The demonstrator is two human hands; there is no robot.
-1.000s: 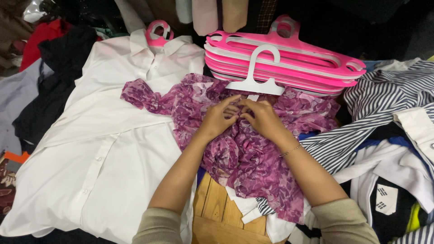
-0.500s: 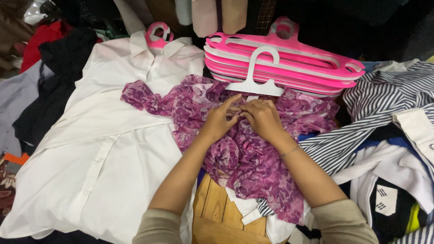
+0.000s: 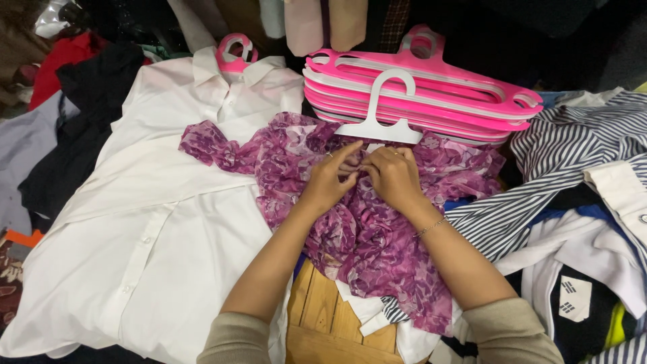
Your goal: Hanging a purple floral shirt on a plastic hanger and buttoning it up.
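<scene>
Purple floral blouse (image 3: 377, 243) under both hands

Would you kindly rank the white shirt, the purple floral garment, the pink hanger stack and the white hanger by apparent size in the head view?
1. white shirt
2. purple floral garment
3. pink hanger stack
4. white hanger

The garment is crumpled, so its true size is unsure.

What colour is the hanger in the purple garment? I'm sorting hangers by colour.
White, unlike the pink stack behind it; the hanger shows clearly in the head view.
</scene>
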